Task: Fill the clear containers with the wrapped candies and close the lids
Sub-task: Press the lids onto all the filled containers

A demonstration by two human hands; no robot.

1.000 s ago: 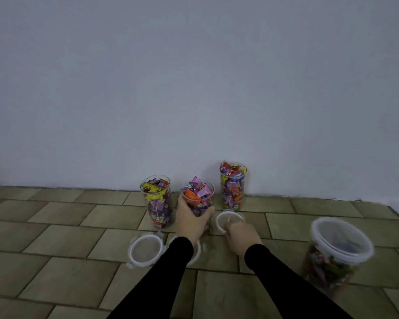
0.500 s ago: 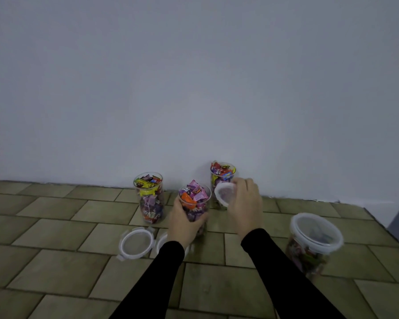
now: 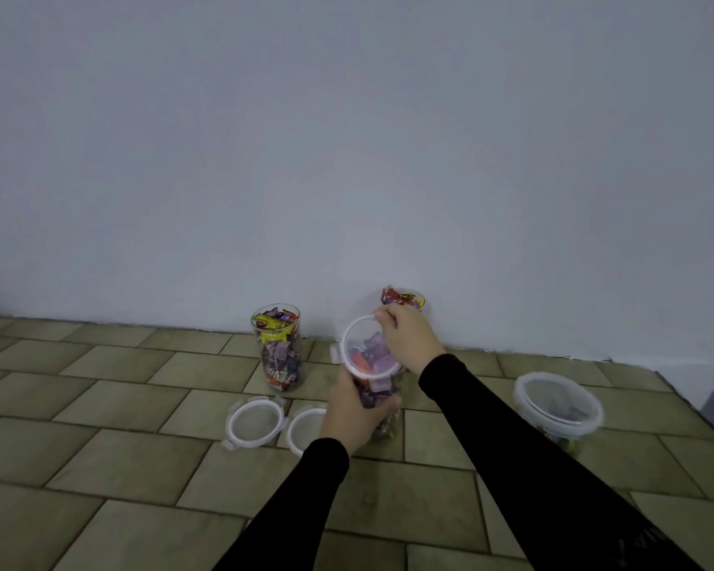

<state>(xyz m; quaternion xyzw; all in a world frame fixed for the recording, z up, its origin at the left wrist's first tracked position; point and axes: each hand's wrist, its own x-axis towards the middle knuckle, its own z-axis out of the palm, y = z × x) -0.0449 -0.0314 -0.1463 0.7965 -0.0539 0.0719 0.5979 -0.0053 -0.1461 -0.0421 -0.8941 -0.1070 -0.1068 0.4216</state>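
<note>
Multicoloured wrapped candies [image 3: 280,356] are showing through clear containers [image 3: 278,379]. White-rimmed lids [image 3: 255,422] are lying on the olive-tiled floor [image 3: 100,397]. Sleeves [image 3: 512,447] are appearing black.

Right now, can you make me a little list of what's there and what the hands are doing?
left hand: grips the middle jar around its body
right hand: holds a clear lid tilted over the middle jar's candies, not shut
left jar: full of candies, open
back jar: full, open, by the wall
spare lids: two flat on the floor tiles
big tub: on the right, lid on, candies inside
</note>
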